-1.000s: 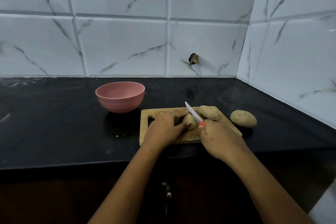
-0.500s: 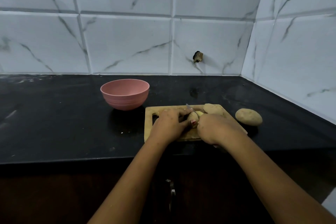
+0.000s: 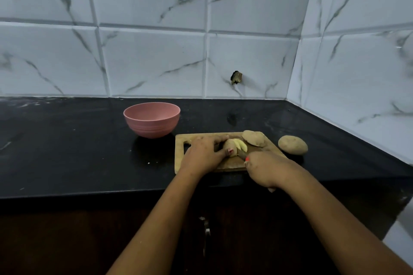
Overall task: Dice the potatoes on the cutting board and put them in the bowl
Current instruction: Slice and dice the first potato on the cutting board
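The cut potato [image 3: 230,146] lies on the cutting board [image 3: 223,166] between our two hands. We hold it with the left hand [image 3: 202,155]: the fingers curl over its far side and the thumb, its nail painted red, presses on the near side. On the side of the potato turned to the right hand, a few pale slices [image 3: 241,144] lean away from it, cut faces showing, touching one another.

Our right hand [image 3: 266,169] is clenched round the knife [image 3: 242,154]. Only a spot of red handle shows at the top of the fist, and the dark blade runs from there towards the potato, low over the board. Whether the edge is in the flesh or just beside it we cannot tell.

Just beyond the right hand, at the board's far right corner, rests a whole potato [image 3: 253,138], unpeeled and close to the slices. A third potato [image 3: 292,145] lies off the board on the black worktop [image 3: 67,152], to the right of the right hand and just beside the board's edge. The pink bowl [image 3: 152,119] stands upright on the worktop beyond and to the left of the left hand, apart from the board.

Farther off rises a wall of white marbled tiles [image 3: 156,62]. Below our wrists a metal cupboard handle [image 3: 206,230] shows on the dark front.
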The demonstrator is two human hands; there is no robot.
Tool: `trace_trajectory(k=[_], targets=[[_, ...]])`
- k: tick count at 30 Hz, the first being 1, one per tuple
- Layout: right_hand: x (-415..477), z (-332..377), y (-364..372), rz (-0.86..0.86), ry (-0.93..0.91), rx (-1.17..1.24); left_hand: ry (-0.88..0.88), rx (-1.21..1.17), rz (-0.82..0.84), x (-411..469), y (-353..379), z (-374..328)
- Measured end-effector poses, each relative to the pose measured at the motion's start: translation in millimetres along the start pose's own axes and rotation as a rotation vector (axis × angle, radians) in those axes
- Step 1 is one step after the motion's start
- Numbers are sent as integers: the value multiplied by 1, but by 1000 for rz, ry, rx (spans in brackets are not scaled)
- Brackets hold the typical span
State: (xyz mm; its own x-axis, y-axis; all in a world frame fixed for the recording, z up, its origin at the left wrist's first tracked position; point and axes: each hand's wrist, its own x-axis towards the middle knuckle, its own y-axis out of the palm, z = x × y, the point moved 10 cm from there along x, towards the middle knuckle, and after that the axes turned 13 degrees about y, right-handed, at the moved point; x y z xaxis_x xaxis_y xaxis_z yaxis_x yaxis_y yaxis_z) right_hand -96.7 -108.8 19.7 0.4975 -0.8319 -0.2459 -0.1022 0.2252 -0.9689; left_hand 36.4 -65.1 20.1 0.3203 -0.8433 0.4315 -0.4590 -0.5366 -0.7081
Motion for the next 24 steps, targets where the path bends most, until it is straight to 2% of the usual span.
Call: trace_trajectory(k=[8, 12, 14, 18, 21, 24], targets=[[-1, -18, -3, 103, -49, 351, 1, 36, 3, -3, -3, -5], [-7, -27, -5, 179, -49, 617, 15, 51, -1, -4, -5, -10], [-6, -22, -1, 174, -68, 525, 25, 66, -1, -4, -6, -10], [1, -13, -3, 30, -82, 310, 50, 104, 57, -4, -3, -16], [3, -12, -8, -35, -80, 274, 73, 184, 133, -4, 3, -20], [2, -10, -3, 18, -106, 288, 97, 280, 217, -5, 11, -23]])
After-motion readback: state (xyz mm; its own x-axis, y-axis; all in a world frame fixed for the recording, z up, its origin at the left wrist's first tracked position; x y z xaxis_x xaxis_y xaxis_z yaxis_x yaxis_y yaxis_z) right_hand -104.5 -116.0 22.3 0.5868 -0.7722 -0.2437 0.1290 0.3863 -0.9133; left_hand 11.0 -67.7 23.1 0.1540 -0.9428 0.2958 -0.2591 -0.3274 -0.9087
